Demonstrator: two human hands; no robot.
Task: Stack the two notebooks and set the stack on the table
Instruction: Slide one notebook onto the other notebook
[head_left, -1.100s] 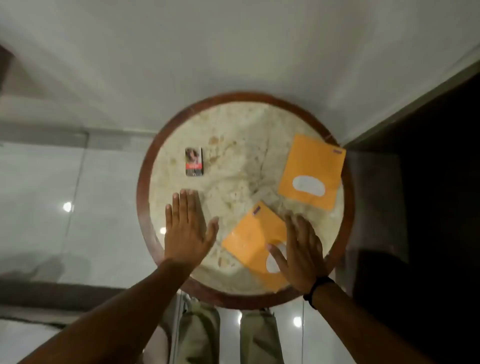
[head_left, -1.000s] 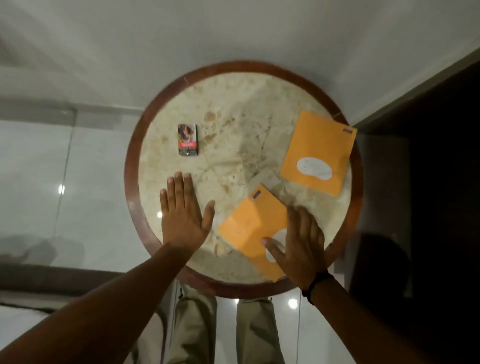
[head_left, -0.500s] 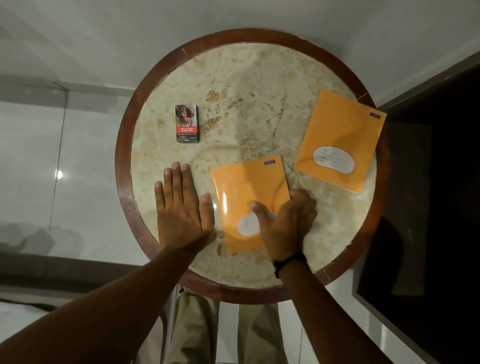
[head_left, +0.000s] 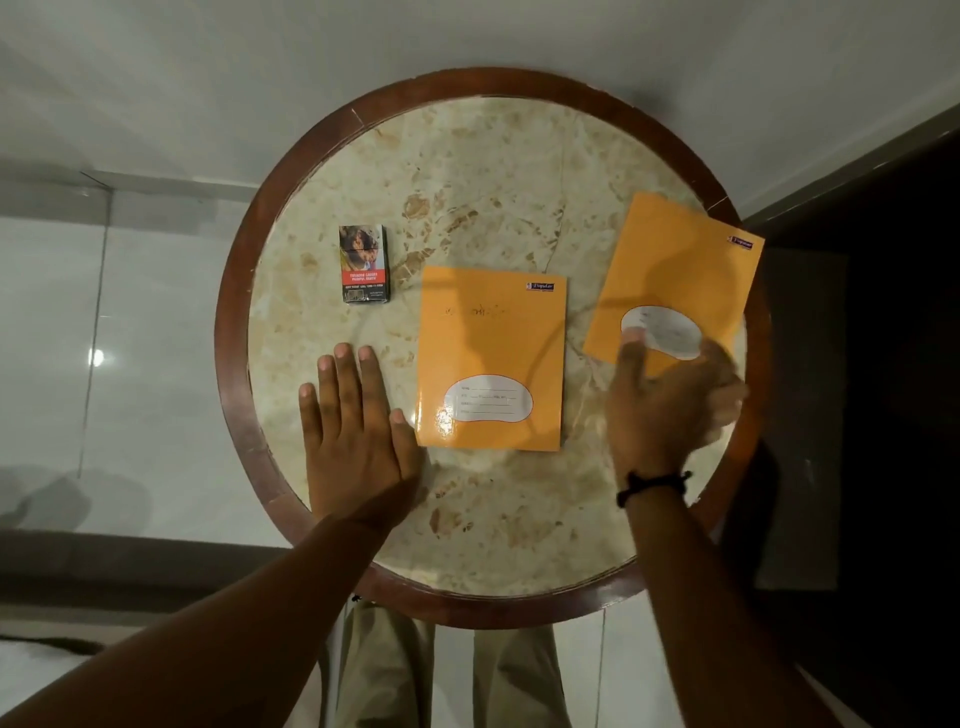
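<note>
Two orange notebooks with white oval labels lie on the round marble table (head_left: 488, 171). One notebook (head_left: 491, 338) lies flat and square in the middle, with nothing on it. The other notebook (head_left: 675, 265) lies tilted at the right rim. My right hand (head_left: 670, 405) is blurred, fingers spread, over that notebook's lower edge; its thumb reaches the white label. Whether it touches the cover is unclear. My left hand (head_left: 358, 431) rests flat on the marble, fingers apart, its thumb beside the middle notebook's lower left corner.
A small cigarette pack (head_left: 363, 263) lies on the table left of the middle notebook. The table has a raised brown wooden rim (head_left: 234, 322). A white wall stands behind it, glossy floor tiles lie to the left, and a dark area lies to the right.
My right hand slid the near notebook to the middle and turned it square, then let go and moved right onto the other notebook. My left hand stayed flat.
</note>
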